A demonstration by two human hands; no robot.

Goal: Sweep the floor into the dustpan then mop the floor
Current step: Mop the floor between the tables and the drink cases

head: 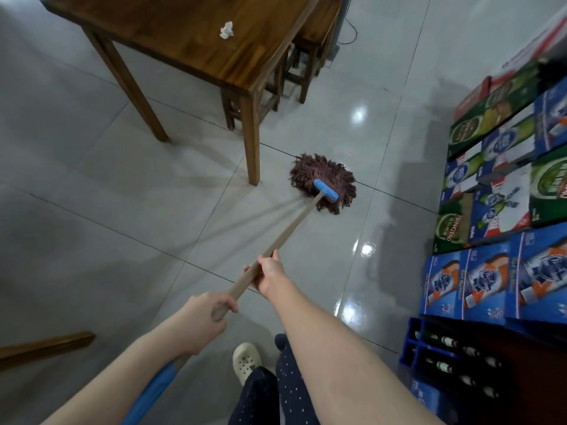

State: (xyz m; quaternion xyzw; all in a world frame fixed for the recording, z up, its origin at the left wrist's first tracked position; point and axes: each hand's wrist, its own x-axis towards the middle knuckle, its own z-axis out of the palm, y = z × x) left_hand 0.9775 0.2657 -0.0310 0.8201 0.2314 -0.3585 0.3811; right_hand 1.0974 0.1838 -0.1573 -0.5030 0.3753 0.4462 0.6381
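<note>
Mop handle [291, 229] diagonal, head [319, 174] far upper-right; left hand [204, 319], right hand [267, 276] in closed grip round it.

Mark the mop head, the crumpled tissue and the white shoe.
mop head [314, 172]: head view, brown strands.
crumpled tissue [227, 30]: head view, its centre.
white shoe [245, 358]: head view, perforated upper.

1. Your head camera looked forward and down onto the floor [92, 194].
2. It sat near your left hand [205, 317] and right hand [270, 274]; the mop [322, 176] lay farther ahead.
</note>
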